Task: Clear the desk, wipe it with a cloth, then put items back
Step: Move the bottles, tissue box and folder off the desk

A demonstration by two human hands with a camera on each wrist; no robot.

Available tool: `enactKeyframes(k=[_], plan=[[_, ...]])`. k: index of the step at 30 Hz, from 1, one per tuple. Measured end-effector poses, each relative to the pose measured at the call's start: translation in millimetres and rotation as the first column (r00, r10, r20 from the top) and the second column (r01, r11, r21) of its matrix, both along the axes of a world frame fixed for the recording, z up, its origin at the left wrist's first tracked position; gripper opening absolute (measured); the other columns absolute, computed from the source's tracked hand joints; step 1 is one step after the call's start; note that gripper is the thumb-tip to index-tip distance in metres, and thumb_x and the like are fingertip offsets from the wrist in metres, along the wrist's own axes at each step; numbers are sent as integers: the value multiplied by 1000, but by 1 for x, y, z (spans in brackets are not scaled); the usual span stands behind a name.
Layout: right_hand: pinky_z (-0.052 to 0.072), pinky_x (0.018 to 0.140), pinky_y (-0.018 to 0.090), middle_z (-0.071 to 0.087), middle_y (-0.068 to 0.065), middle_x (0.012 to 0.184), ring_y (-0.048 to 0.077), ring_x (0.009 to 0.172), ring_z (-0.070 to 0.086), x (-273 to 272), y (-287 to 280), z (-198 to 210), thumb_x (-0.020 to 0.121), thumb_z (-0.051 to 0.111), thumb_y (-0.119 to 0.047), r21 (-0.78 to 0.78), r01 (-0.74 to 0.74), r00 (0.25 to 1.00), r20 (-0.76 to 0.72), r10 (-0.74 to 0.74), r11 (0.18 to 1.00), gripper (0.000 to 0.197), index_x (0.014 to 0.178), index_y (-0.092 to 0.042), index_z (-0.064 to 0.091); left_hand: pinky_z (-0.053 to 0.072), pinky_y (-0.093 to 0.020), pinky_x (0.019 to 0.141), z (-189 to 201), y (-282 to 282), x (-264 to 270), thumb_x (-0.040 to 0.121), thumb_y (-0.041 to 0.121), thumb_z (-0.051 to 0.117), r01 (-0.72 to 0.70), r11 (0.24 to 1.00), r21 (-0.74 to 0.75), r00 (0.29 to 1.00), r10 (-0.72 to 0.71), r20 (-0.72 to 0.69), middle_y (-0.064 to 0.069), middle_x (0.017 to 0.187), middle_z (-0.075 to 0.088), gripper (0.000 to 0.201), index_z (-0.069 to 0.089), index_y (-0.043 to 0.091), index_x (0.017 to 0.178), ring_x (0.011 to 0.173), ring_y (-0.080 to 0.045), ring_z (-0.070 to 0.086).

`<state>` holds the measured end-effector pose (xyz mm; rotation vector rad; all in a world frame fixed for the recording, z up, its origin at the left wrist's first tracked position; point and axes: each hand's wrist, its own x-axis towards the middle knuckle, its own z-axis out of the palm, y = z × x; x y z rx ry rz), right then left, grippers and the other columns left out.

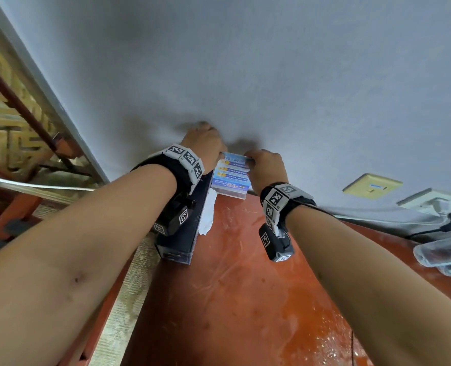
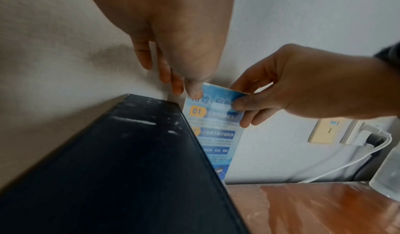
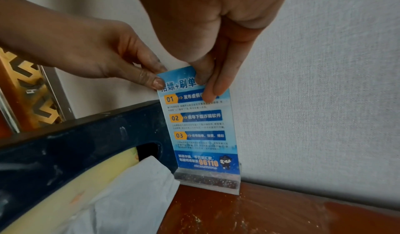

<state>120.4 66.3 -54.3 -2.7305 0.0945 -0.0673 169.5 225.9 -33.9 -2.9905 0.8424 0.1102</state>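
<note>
At the desk's (image 1: 245,299) back edge, against the wall, both hands pinch the top of the acrylic sign stand (image 3: 201,131): left hand (image 1: 204,143), right hand (image 1: 266,167). Likely putting items back; next, release and square it beside the tissue box (image 1: 182,228).

Blue sign card (image 3: 199,128) with orange number tags, navy tissue box (image 3: 82,140), reddish-brown desk (image 1: 245,299).

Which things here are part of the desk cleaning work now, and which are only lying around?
In use: blue sign stand, pinched at its top corners by left hand and right hand; desk; tissue box.
Idle: wall sockets, cable, clear plastic item.
</note>
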Motion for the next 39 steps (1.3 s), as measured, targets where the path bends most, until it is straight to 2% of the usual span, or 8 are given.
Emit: enactKeyframes(k=[6, 9, 12, 15, 19, 25, 29, 39], plan=[[37, 62, 26, 68, 13, 90, 24, 69, 51, 7, 0, -11, 95, 44, -12, -9, 38, 999, 12, -38, 999, 26, 99, -10, 70, 34, -38, 95, -6, -5, 8, 97, 38, 47, 0, 999, 45, 996, -3, 85, -2, 110, 59, 29, 71, 25, 107, 114, -26, 45], [44, 61, 31, 67, 14, 88, 29, 71, 57, 9, 0, -11, 95, 44, -10, -16, 62, 998, 10, -62, 998, 23, 96, -7, 67, 40, -35, 86, -6, -9, 8, 97, 37, 48, -29, 999, 36, 997, 26, 78, -6, 102, 65, 32, 71, 15, 103, 105, -27, 54], [51, 72, 35, 68, 15, 101, 35, 87, 62, 10, -1, -9, 93, 48, -7, -14, 50, 999, -6, -50, 999, 25, 110, -8, 66, 37, -31, 68, -6, -15, 9, 97, 31, 51, -74, 997, 12, 995, 73, 66, -13, 98, 67, 31, 69, 7, 103, 95, -31, 61], [50, 84, 36, 63, 9, 124, 32, 104, 61, 4, -2, -7, 91, 51, -5, -4, 17, 1000, 22, -17, 1000, 39, 127, -14, 60, 38, -31, 65, -2, -18, 10, 95, 32, 54, -128, 992, 3, 990, 128, 59, -13, 93, 65, 31, 68, 4, 99, 91, -32, 62], [51, 80, 36, 48, 2, 138, 29, 104, 59, -8, -6, -1, 90, 53, -2, -4, 4, 995, 98, -4, 1000, 48, 134, -21, 56, 38, -30, 61, 1, -16, 8, 93, 33, 57, -179, 984, -5, 983, 179, 50, -9, 78, 53, 31, 67, 4, 92, 80, -29, 58], [46, 72, 29, 46, 3, 135, 25, 97, 60, -26, -26, 18, 92, 56, -9, 47, 77, 991, 103, -81, 996, 34, 125, -18, 60, 38, -29, 60, 13, -25, -11, 94, 39, 56, -136, 991, 10, 986, 134, 102, -12, 92, 66, 34, 66, 7, 92, 86, -31, 63], [48, 80, 30, 47, 3, 132, 24, 94, 60, -51, -48, 28, 91, 59, -14, 76, 109, 991, 72, -115, 991, 30, 121, -16, 62, 39, -30, 62, 30, -47, -32, 95, 38, 52, -106, 994, -3, 989, 106, 103, -13, 97, 65, 33, 64, 7, 97, 91, -32, 63], [47, 81, 30, 46, 4, 132, 23, 102, 58, -135, -155, 43, 89, 55, -11, 114, 264, 963, 27, -269, 958, 31, 118, -16, 64, 36, -30, 62, 64, -165, -112, 97, 32, 46, 22, 1000, -21, 995, -20, 94, -12, 97, 66, 30, 63, 8, 91, 91, -32, 62]])
